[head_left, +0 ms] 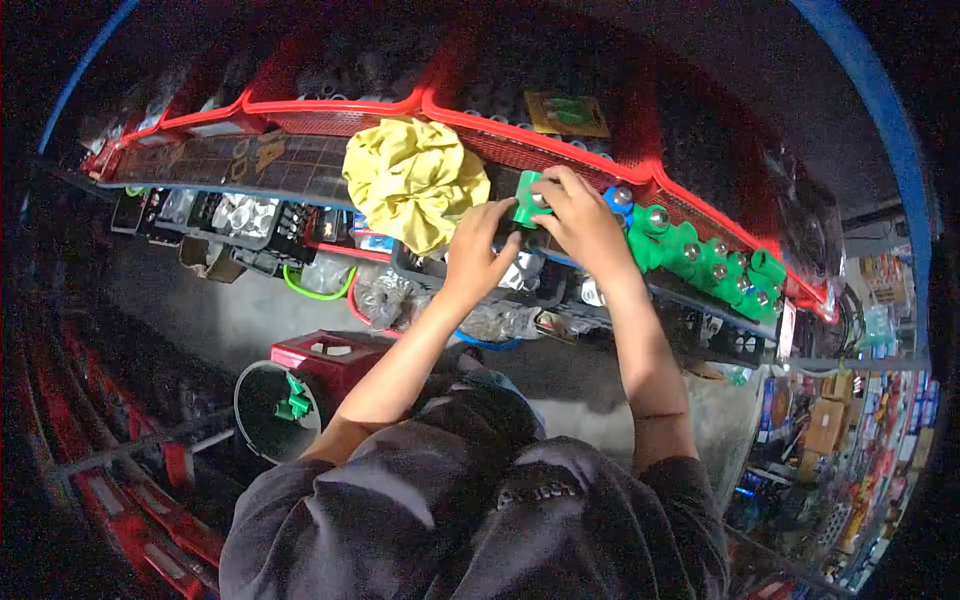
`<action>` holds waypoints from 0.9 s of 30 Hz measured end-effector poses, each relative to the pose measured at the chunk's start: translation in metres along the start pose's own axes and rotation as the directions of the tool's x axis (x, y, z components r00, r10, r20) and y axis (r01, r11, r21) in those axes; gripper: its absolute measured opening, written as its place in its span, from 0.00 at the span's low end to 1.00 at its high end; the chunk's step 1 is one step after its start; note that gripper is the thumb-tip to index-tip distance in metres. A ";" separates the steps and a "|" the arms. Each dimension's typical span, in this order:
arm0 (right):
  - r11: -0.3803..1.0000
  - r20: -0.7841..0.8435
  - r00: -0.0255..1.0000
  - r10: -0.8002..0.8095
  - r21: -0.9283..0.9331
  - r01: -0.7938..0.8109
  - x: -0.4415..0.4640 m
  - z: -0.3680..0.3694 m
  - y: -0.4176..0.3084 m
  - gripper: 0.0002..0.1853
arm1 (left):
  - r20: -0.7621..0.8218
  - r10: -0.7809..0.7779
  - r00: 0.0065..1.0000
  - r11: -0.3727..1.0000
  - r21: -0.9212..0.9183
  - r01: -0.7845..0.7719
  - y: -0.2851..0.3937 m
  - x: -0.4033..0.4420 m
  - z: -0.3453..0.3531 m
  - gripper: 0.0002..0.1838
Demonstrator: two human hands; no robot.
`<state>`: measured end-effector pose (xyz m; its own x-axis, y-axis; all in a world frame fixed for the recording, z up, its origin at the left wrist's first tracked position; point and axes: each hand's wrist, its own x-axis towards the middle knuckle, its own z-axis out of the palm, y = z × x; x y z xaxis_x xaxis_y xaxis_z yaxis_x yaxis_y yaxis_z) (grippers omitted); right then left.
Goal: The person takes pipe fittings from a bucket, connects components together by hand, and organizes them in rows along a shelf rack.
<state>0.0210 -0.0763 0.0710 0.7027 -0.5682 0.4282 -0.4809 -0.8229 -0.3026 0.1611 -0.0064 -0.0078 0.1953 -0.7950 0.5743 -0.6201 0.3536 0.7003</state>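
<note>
Between my two hands is a green fitting point(525, 205) with a round metal part on it, held over the dark shelf. My left hand point(478, 250) has its fingertips at the fitting's left and lower side. From the right, my right hand point(578, 222) grips it, with the fingers bent over the metal part. A crumpled yellow cloth point(412, 182) lies just left of my left hand. To the right of my right hand stand several green fittings point(690, 250) with shiny metal balls, and a blue one point(619, 200) is beside them.
Red baskets point(530, 130) line the back of the shelf. Below its edge hang trays and plastic bags point(390, 297). At lower left, a round bin point(262, 408) holds green pieces near a red box point(330, 352). Stocked shelves point(860, 430) stand at right.
</note>
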 end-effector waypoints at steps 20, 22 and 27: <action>0.962 -0.159 0.985 0.068 -0.253 -0.107 -0.012 -0.004 -0.006 0.22 | 0.019 0.066 0.998 0.994 0.091 -0.068 0.004 0.005 0.011 0.16; 0.990 -0.231 0.972 0.041 -0.122 -0.071 -0.013 -0.009 -0.022 0.22 | 0.032 0.054 0.998 0.998 0.035 -0.055 0.006 0.001 -0.001 0.17; 0.985 -0.256 0.965 -0.056 0.146 0.096 -0.025 0.015 -0.055 0.25 | 0.052 0.046 0.998 0.999 -0.003 -0.046 -0.004 -0.047 -0.053 0.19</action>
<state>0.0373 -0.0169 0.0641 0.5713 -0.5036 0.6481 -0.3293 -0.8639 -0.3810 0.1944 0.0561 -0.0149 0.1267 -0.8027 0.5828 -0.6261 0.3910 0.6747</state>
